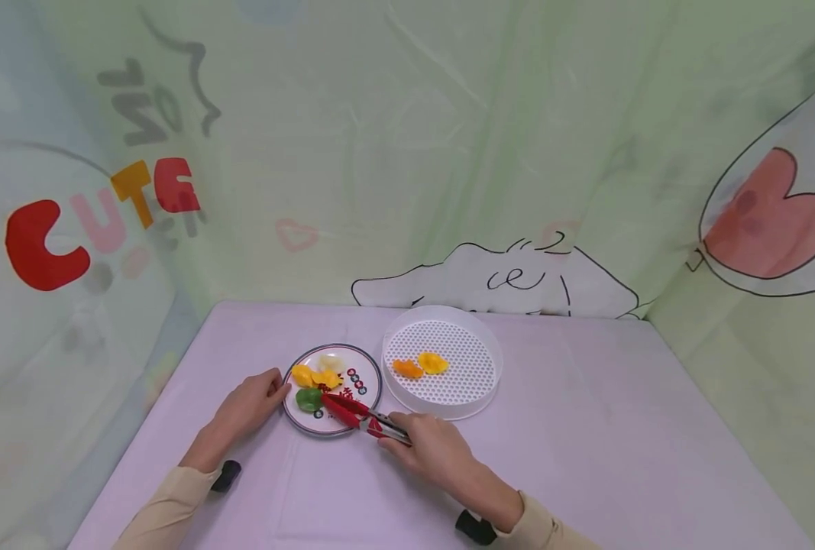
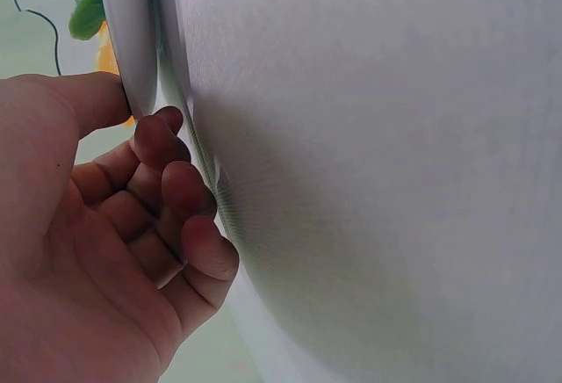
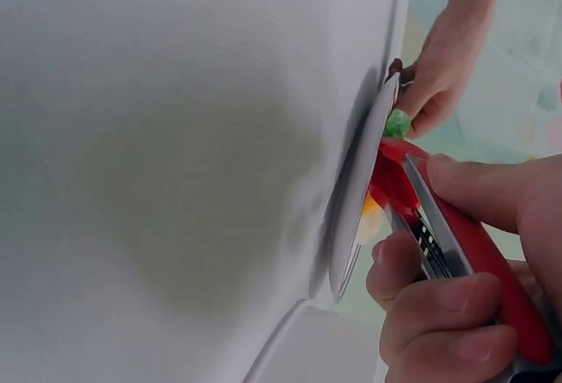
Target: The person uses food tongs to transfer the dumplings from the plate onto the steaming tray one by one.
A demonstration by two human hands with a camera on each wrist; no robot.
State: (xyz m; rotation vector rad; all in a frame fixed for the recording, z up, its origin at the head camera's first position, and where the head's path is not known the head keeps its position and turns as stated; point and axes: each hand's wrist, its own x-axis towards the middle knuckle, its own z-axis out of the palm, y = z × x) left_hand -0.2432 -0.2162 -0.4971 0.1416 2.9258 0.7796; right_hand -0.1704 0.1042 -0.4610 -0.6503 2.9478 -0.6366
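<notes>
My left hand (image 1: 245, 409) pinches the left rim of a round white plate (image 1: 354, 357) with a dark edge and printed characters. In the left wrist view the thumb lies on the plate's (image 2: 132, 40) rim, with the fingers curled at its underside. My right hand (image 1: 434, 451) grips red-tipped metal tongs (image 1: 352, 412), thumb on one arm and fingers round the other. Their tips reach over the plate, right at a glossy green piece (image 1: 307, 400) that looks like pepper. Behind it on the plate lie yellow pieces (image 1: 326, 379) and a pale piece (image 1: 329, 363).
Right of the plate, close against it, stands a white round basket (image 1: 479, 370) with a perforated bottom. An orange piece (image 1: 407, 369) and a yellow piece (image 1: 434, 363) lie inside. A pale cloth covers the table (image 1: 586, 443), and printed curtains (image 1: 407, 153) rise behind it.
</notes>
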